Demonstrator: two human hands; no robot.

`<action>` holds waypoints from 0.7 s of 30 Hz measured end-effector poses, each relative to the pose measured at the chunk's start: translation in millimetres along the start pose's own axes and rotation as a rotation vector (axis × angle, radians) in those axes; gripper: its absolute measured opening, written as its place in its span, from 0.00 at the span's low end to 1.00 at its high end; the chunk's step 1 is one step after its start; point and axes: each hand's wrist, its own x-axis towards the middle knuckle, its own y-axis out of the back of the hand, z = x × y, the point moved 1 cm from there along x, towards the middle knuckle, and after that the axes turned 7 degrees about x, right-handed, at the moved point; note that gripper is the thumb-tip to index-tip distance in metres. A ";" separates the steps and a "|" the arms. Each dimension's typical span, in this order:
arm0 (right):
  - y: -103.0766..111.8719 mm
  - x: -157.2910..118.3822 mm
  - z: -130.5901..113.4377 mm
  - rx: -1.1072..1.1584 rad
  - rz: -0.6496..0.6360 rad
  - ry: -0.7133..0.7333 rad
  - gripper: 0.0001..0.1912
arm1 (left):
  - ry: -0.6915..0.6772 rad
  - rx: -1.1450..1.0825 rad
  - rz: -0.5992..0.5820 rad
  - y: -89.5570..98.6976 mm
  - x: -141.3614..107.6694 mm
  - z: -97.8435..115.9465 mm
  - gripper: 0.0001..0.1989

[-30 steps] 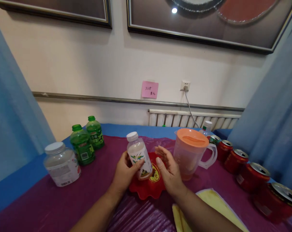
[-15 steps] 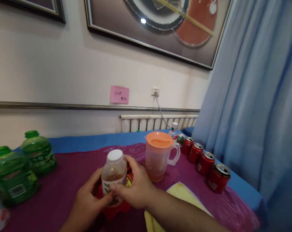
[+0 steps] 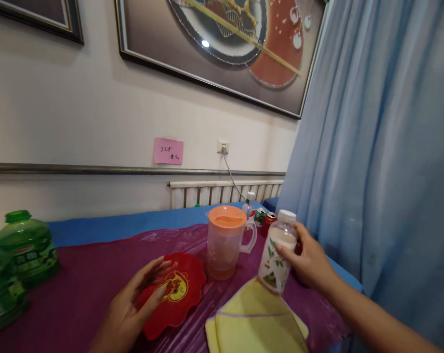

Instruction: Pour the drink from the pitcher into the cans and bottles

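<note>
My right hand (image 3: pixel 310 255) is wrapped round a clear bottle (image 3: pixel 278 252) with a white cap and a leafy printed label. The bottle is slightly tilted, above the far corner of a folded yellow cloth (image 3: pixel 259 318); whether its base touches anything I cannot tell. My left hand (image 3: pixel 128 304) is open, fingers apart, over the left side of a red scalloped plate (image 3: pixel 190 289) with a yellow design. Behind the plate stands a translucent pitcher (image 3: pixel 222 252) with an orange lid and a little amber liquid at its bottom.
Large green bottles (image 3: pixel 27 250) stand at the left. Behind the held bottle are a red can (image 3: pixel 269 221), a green can (image 3: pixel 259 215) and a small clear bottle (image 3: pixel 250 202). A purple plastic sheet (image 3: pixel 93 274) covers the blue table. A blue curtain (image 3: pixel 354 147) hangs at the right.
My right hand has carried the bottle from above the red plate to the right, over the yellow cloth. My left hand has let go of it and opened. The view has swung right.
</note>
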 end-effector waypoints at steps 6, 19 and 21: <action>-2.5 77.0 40.0 -0.446 0.073 -0.164 0.32 | -0.039 0.112 0.053 0.1 2.1 -4.9 0.32; -89.8 145.3 111.2 -0.513 0.042 -0.263 0.29 | -0.056 0.248 0.009 5.2 6.1 -18.6 0.29; -92.0 147.1 119.3 -0.504 0.047 -0.261 0.29 | -0.064 0.262 -0.006 7.4 8.4 -25.7 0.29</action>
